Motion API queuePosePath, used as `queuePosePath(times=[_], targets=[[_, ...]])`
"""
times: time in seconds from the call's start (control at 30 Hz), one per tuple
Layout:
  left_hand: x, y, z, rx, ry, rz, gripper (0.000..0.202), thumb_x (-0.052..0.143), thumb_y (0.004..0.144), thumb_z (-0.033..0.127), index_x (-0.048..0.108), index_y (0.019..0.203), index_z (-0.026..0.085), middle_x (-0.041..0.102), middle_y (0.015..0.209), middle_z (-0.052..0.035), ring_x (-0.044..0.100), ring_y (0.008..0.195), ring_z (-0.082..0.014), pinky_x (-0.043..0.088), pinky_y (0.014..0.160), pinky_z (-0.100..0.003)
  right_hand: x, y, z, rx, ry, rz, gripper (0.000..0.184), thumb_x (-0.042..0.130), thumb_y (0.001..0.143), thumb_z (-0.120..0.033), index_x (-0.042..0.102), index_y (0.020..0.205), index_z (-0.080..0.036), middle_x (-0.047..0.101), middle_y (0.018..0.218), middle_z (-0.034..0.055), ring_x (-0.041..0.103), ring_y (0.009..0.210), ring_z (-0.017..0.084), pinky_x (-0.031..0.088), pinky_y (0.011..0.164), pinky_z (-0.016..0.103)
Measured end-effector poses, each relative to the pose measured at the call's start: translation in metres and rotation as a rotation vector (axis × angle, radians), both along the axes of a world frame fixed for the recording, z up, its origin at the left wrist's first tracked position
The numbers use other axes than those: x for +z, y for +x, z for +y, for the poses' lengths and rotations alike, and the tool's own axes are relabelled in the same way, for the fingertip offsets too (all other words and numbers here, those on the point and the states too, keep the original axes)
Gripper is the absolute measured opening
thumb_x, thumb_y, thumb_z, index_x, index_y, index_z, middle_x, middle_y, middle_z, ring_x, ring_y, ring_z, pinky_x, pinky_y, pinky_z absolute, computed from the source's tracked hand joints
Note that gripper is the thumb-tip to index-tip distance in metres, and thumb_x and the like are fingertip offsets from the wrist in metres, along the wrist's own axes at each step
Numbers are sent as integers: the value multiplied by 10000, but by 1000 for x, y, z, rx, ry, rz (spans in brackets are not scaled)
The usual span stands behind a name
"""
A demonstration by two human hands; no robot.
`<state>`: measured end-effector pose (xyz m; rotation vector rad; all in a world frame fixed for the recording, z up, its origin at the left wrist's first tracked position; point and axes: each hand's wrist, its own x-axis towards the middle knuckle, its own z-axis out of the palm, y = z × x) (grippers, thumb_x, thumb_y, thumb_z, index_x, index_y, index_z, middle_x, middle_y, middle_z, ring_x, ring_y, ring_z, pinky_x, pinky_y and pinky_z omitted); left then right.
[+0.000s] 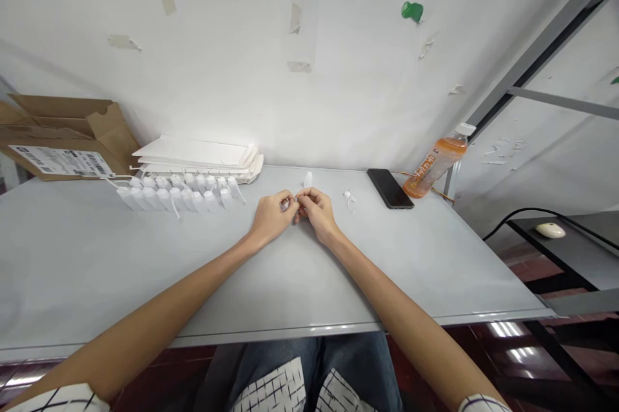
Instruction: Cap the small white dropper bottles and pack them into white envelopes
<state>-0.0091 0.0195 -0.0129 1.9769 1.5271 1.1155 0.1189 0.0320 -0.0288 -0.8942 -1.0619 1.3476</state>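
The left hand [271, 218] and right hand [317, 213] rest on a pale grey table [97, 257], curled shut around a small pale piece [286, 205], which the fingers mostly hide, so its shape is hard to make out. A white plastic bottle [308, 180] stands just ahead, apart from a tightly packed row of white plastic bottles [174, 198] to the left.

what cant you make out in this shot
Head view:
- The small item between the left hand and right hand: mostly hidden by their fingers.
- The shipping label on the cardboard box: print too small to read.
- The orange drink bottle: its print is too small to read.
- The cardboard box: left end cut off by the picture edge.
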Motion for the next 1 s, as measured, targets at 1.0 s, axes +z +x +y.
queuePosePath(times=[1.0], targets=[[-1, 0, -2, -4, 15, -4, 181, 489, 772, 266, 603, 647, 203, 602, 561, 19, 487, 552, -135, 404, 621, -249, 3, 3, 0, 99, -27, -12, 143, 674, 680, -274, 568, 677, -177, 525, 556, -51, 471, 450, 75, 490, 443, 220]])
